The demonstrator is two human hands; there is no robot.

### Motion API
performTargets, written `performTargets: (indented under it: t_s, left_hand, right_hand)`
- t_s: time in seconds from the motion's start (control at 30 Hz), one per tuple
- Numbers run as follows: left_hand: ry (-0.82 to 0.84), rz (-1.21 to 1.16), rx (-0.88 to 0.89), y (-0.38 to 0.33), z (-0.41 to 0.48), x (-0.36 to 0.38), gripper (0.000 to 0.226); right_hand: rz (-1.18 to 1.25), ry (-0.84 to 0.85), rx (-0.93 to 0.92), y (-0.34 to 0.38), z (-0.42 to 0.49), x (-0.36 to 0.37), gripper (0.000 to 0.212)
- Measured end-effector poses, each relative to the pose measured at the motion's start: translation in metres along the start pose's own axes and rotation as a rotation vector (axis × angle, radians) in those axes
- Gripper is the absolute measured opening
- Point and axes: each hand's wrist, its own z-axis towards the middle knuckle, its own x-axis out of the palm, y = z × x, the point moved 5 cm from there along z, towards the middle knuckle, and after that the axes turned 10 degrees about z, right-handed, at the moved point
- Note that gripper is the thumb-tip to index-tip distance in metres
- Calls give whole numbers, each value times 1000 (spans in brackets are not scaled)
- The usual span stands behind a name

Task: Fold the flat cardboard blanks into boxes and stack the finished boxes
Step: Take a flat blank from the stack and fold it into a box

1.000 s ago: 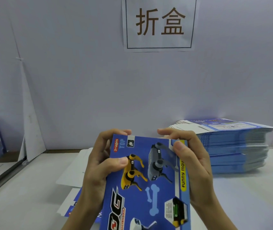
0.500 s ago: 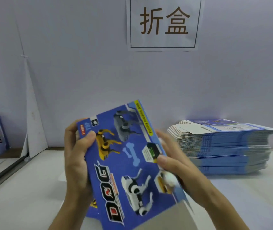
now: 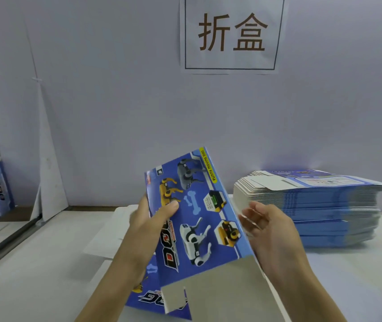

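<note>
Left hand (image 3: 148,220) grips box (image 3: 199,228); white table (image 3: 34,275), paper sign (image 3: 231,34) on wall (image 3: 115,94).

The person is showing only two arms, and both are appearing bare from the fingertips to the frame's edge. The left forearm (image 3: 115,275) is showing at 7 o'clock, slender and narrowing toward the wrist. The left hand (image 3: 147,219), just toward 9 o'clock from centre, is showing a bare thumb (image 3: 168,209) with a short, plain nail. The right forearm (image 3: 306,287) is showing at 5 o'clock, likewise uncovered and widening toward the elbow. The right hand (image 3: 269,224) is lying toward 4 o'clock from centre. Its fingers (image 3: 252,212) are blurring, so finer detail is not reading.
</note>
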Motion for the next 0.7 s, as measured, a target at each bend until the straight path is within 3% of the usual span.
performTargets:
  t_s: [0.1, 0.17, 0.2, 0.27, 0.33, 0.4, 0.5, 0.57, 0.63, 0.7]
  left_hand:
    - [-70, -88, -101, 10, 5, -3, 22]
    - [-214, -55, -144, 14, 8, -15, 38]
    - [-258, -98, -168, 16, 8, -19, 48]
    - [-240, -269, -189, 14, 8, -20, 46]
    - [-133, -366, -145, 8, 7, -14, 28]
    - [-36, -387, -54, -1, 5, -9, 30]
    - [134, -428, 113, -17, -1, -1, 31]
    - [182, -231, 157, -17, -3, 5, 65]
    - [106, 65, 222, -14, -4, 10, 74]
    - [-26, 143, 289, -15, -6, 8, 61]
  right_hand:
    - [-174, 190, 30, -1, 2, 8, 15]
    - [-310, 365, -5, 4, 0, 14, 40]
    - [-379, 444, -21, 5, -1, 15, 43]
    - [-479, 578, 0, 4, -7, 19, 50]
    - [-553, 633, -7, 3, -12, 23, 64]
    - [-605, 586, -112, 7, -12, 24, 62]
    - [-577, 326, -295, 15, -7, 19, 47]
    - [-573, 227, -306, 17, -7, 16, 49]
    - [-596, 259, -273, 16, -8, 18, 54]
    - [-667, 290, -272, 19, -8, 18, 43]
